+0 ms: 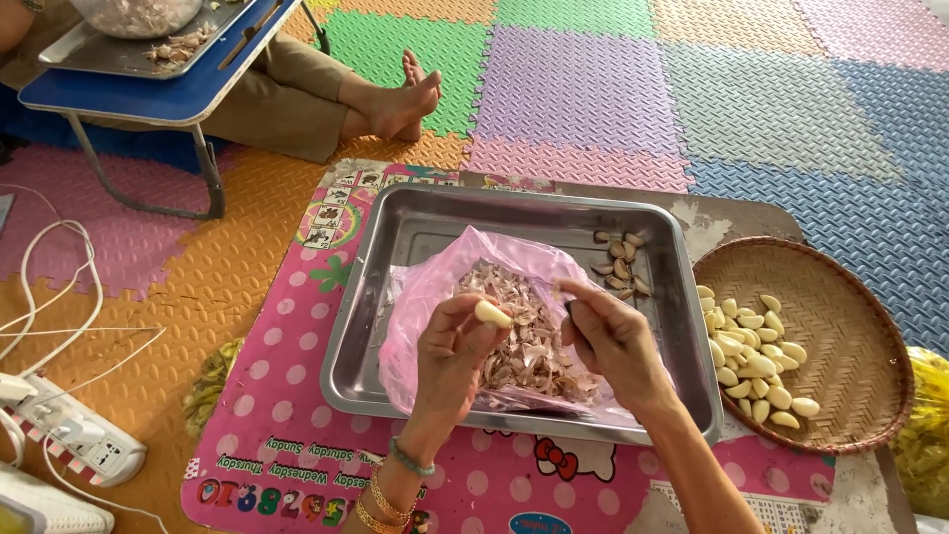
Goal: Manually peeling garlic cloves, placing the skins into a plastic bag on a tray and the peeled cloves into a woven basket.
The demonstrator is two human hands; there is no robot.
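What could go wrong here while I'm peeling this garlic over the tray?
The peeled clove sits only at the left hand's fingertips, so it might slip into the pink bag of skins and get lost. The right hand seems to pinch a small dark tool, too hidden to identify; if bladed, it may nick a finger. The woven basket lies apart from the metal tray, so a toss could miss.
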